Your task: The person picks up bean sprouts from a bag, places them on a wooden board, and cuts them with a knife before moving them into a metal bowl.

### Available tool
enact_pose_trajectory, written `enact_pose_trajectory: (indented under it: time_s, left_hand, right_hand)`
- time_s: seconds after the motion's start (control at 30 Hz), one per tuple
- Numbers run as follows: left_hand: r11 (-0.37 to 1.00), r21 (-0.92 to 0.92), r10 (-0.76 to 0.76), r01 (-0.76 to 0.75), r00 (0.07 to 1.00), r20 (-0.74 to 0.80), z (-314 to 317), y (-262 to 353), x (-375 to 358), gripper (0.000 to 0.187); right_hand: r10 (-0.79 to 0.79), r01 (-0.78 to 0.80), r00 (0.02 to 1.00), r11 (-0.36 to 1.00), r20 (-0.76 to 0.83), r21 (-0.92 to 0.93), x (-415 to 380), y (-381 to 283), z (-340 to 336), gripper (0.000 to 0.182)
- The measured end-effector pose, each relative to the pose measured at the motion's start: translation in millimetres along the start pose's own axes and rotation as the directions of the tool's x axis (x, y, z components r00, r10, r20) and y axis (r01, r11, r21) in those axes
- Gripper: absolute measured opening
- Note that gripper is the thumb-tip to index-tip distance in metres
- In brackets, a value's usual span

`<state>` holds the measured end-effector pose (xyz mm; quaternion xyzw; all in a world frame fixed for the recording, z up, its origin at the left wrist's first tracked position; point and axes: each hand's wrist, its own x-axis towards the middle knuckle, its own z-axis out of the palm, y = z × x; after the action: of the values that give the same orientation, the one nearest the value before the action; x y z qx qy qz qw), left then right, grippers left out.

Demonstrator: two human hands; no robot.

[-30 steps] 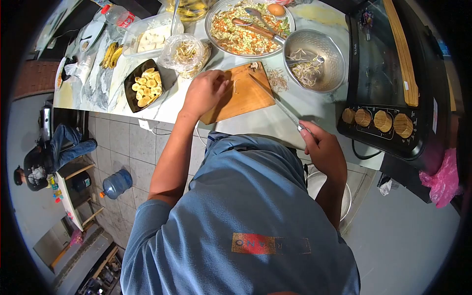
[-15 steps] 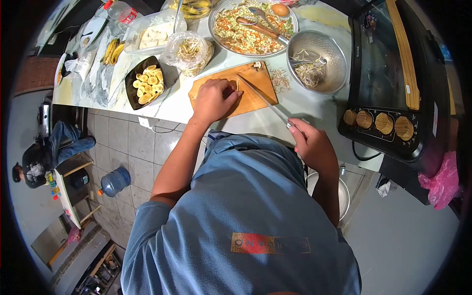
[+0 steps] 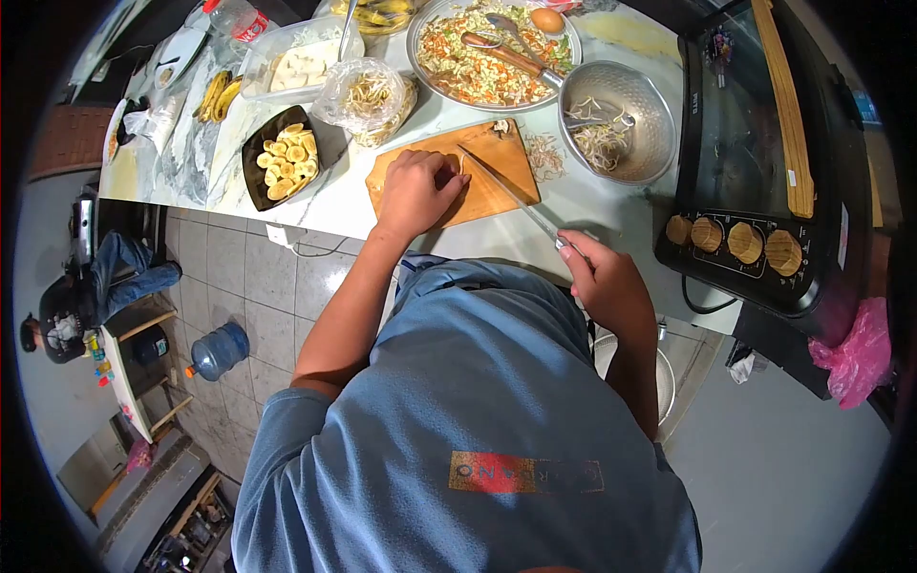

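Note:
My left hand rests on the wooden cutting board with its fingers curled and the thumb drawn in; whatever lies under the fingertips is hidden or too small to name. A long knife is gripped by its handle in my right hand, its blade slanting over the board with the tip close to my left fingers. Thin sprout scraps lie on the counter at the board's right edge. Beyond them, a hammered metal saucepan holds bean sprouts. A plastic bag of sprouts sits behind the board.
Left of the board stand a dark bowl of sliced bananas and a clear container of white pieces. A round tray of chopped vegetables with an egg is at the back. A black oven stands right. One person sits far left.
The view has shifted very slightly. Both hands, the knife and the board keep almost the same positions.

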<state>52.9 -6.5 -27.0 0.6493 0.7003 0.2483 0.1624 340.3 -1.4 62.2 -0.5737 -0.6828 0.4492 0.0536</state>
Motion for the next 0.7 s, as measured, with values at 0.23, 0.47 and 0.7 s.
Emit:
enact_pose_trajectory:
  time_s: [0.23,0.47,0.7]
  left_hand:
    - [1.0,-0.004,-0.014,0.014,1.0,0.01,-2,3,1,0.02]
    - [0.999,0.016,-0.049,0.048,0.998,0.036,-2,4,1,0.017]
    - [1.0,-0.011,0.008,-0.008,1.0,0.0,-2,-1,0,0.016]
  right_hand:
    - [-0.046,0.044,0.998,0.998,-0.034,-0.048,-1,-7,2,0.032]
    - [-0.089,0.077,0.994,0.982,-0.063,-0.173,-6,-27,0,0.031]
    - [-0.027,-0.005,0.991,0.972,-0.13,-0.236,-16,-17,-13,0.034]
